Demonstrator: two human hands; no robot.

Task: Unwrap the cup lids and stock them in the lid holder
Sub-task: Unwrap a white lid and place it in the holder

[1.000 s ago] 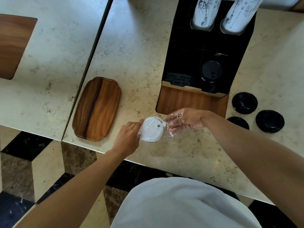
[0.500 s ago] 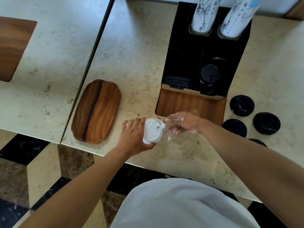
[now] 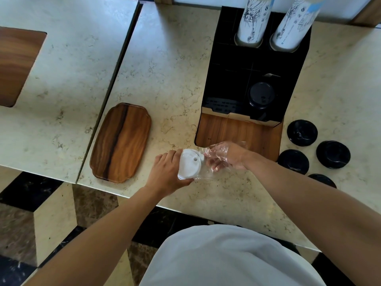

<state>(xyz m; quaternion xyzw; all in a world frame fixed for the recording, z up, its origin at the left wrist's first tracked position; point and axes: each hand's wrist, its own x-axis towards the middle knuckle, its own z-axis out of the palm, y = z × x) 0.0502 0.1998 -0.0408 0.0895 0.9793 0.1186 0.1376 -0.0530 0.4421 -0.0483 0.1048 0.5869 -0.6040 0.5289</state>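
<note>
The left hand [image 3: 168, 174] has its grip closed around a stack of white lids [image 3: 190, 167], fingers curled over the far edge and thumb beneath, the stack tilted on its side just above the desk [image 3: 175, 58]. The right hand [image 3: 228, 156] pinches the clear plastic wrap [image 3: 208, 162] that trails off the stack's right end; part of the film drapes over this hand. Both hands hover near the front edge of the desk.

Just behind the right hand stands the black lid holder [image 3: 226, 79] on its wooden base [image 3: 237, 134]. One black lid [image 3: 261, 95] sits in its front right compartment, and two printed cup stacks [image 3: 252, 19] rise from the back compartments. Right of the holder, four loose black lids [image 3: 302, 132] lie flat on the desk, near one another. Left of the hands rests a wooden tray [image 3: 121, 142], flat and bare.
</note>
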